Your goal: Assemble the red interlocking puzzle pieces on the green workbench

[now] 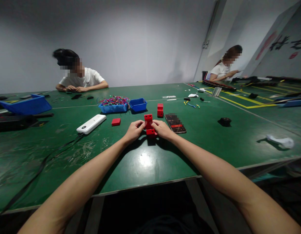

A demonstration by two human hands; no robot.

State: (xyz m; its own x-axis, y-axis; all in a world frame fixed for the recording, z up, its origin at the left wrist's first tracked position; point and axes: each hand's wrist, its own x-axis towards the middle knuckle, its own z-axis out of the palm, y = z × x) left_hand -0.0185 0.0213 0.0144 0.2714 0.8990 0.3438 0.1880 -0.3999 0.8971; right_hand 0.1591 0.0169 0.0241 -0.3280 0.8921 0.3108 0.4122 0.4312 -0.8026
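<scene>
Between my two hands is a red bracket-like part (149,124) with dark round holes at its upper and lower ends. My left hand (135,130) pinches its left side, and my right hand (162,130) grips the right side. Fingers cover much of its middle. Just beyond them on the green table stands a red block (160,110) with a hole in its front. A flat red square piece (116,122) lies to the left of my left hand. Beside my right hand rests a phone (175,123) with its screen lit.
Blue trays, one heaped with coloured wires (114,104) and another blue tray (138,105), sit ahead. A white power bank (91,124) with a black cable lies left. Pliers (191,104) and a black block (224,122) are at right. Two people sit across the green table (131,162).
</scene>
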